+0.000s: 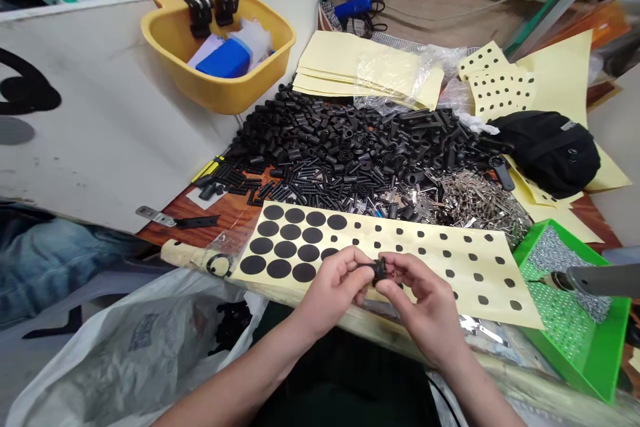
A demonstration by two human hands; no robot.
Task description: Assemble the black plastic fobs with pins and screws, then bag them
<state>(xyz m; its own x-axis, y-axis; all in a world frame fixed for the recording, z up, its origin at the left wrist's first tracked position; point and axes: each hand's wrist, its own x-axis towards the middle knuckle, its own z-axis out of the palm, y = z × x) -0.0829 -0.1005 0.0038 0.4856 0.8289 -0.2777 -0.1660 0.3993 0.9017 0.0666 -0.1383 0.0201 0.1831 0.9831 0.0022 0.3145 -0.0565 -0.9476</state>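
Both forearms are raised from the bottom edge toward lower centre of the frame, where the left hand (334, 282) and right hand (419, 301) are brought together. A small black part (379, 270) is pinched between the closed fingertips of both hands. It is held just above a yellow sheet (450, 260) dotted with black discs.

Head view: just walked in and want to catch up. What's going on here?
A person's left hand and right hand pinch one small black part between their fingertips, above a yellow sheet of black dots. Behind it lies a pile of black parts; a green tray of metal bits sits at the right.
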